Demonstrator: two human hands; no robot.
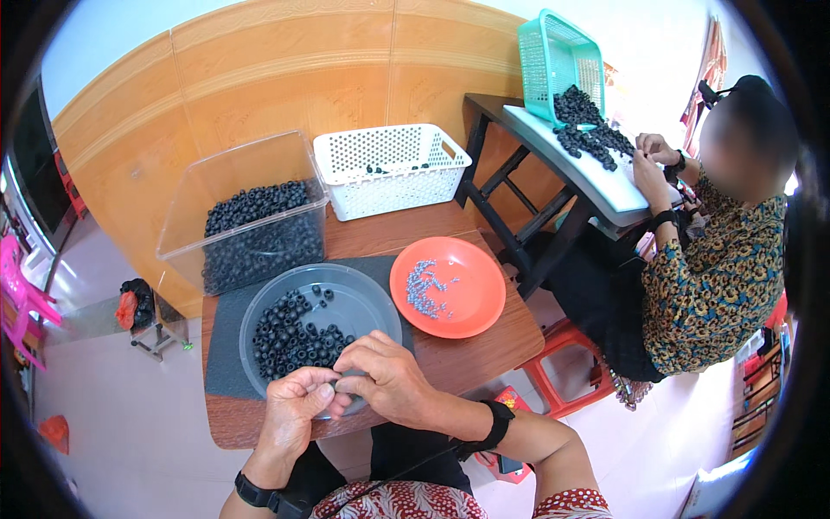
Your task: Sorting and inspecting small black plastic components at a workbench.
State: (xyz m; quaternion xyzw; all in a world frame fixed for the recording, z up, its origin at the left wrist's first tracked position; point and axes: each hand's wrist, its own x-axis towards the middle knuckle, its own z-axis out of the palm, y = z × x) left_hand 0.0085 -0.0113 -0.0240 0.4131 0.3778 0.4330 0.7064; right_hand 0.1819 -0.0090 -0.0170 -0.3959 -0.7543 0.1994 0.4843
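A wooden table (484, 346) bore a clear bin (246, 216) of black rings, a grey bowl (363, 298) and an orange plate (471, 303). Over the bowl's near rim, the left hand (294, 411) and right hand (389, 376) met, fingertips pinched on a ring (339, 378).

This is looking like a room in a home serving as a small piecework workshop, with a tiled floor and tan wood-panelled wall (285, 78) at the far side. A low brown wooden table (484, 342) is carrying a clear plastic tub of small black rings (259, 229), a white perforated basket (389, 169) and an orange round plate (450, 285). On the right, another person (709, 277) is sitting sorting the same black rings at a dark side table (493, 112), while a pink plastic chair (22, 298) is standing at the far left.
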